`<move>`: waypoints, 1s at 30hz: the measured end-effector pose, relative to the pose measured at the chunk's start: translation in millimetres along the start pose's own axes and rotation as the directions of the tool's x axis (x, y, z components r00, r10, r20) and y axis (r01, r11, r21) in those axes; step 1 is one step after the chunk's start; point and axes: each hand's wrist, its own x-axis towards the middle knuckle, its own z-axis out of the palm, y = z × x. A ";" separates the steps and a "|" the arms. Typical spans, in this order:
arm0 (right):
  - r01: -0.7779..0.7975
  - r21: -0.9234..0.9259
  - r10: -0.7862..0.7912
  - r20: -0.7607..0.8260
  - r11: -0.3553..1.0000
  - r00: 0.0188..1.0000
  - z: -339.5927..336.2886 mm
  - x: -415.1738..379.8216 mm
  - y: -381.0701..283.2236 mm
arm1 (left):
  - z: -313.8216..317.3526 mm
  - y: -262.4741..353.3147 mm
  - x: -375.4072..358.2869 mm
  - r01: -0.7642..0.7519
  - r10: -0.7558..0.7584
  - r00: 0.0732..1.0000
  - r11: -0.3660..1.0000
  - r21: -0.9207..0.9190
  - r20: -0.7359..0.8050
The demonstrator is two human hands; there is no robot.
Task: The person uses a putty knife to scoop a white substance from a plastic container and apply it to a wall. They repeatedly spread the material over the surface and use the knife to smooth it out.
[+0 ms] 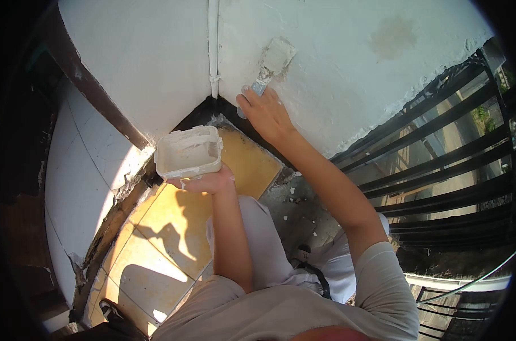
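Note:
My left hand [209,181] supports a rectangular white plastic tub [188,170] from below, its fingers curled under the base. Pale filler paste coats the tub's inside walls and rim. In my right hand [266,113] is a putty knife [259,86], gripped by its blue-grey handle. The paste-covered blade [278,57] lies against or very close to the white wall [326,74], right of the corner. Around the blade the wall surface looks rough and smeared.
A white pipe [213,45] runs down the wall corner. Black metal railings [434,153] stand at the right. Yellow floor tiles [246,165] lie below, with rubble bits on grey concrete [295,207]. A dark shoe [109,310] shows at lower left.

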 end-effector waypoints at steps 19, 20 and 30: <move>0.119 0.905 0.157 -0.198 0.408 0.968 -126.3 13.3 -4.4 | -4.3 -4.4 1.4 0.035 -0.031 0.996 0.999 -0.040 0.079; 0.066 0.976 0.287 -0.125 0.207 0.950 -141.2 16.8 -2.7 | -5.1 -5.4 0.7 0.044 -0.038 0.992 0.998 -0.048 0.121; -0.110 0.977 0.480 0.009 0.182 0.877 -134.5 54.1 41.5 | 17.8 -8.5 -29.0 0.204 -0.184 0.963 0.976 -0.083 0.198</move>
